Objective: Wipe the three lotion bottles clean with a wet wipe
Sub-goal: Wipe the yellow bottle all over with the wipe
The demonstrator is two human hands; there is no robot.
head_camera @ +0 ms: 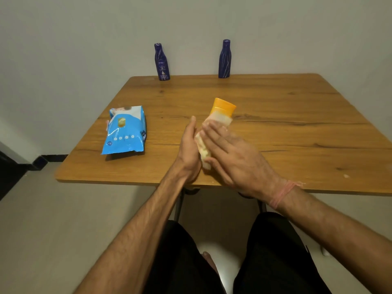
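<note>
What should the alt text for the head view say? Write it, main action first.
Two bare hands hold a yellow lotion bottle with an orange cap over a wooden table, the right hand pressing a white wet wipe around it, the left hand steadying. Two dark blue lotion bottles stand behind; a blue wipes pack lies left.

The yellow bottle (222, 110) shows only its orange cap end; the wipe (214, 126) and both hands cover the rest. The right hand (229, 153) is smeared with motion blur, so its fingers cannot be told apart, nor its grip. The left hand (189, 145) is seen edge-on, its palm and fingers hidden. The table (297, 124) runs off the right edge. Small print on the left blue bottle (162, 62) is too fine to read. The wipe pack (125, 130) lettering is unreadable too.
</note>
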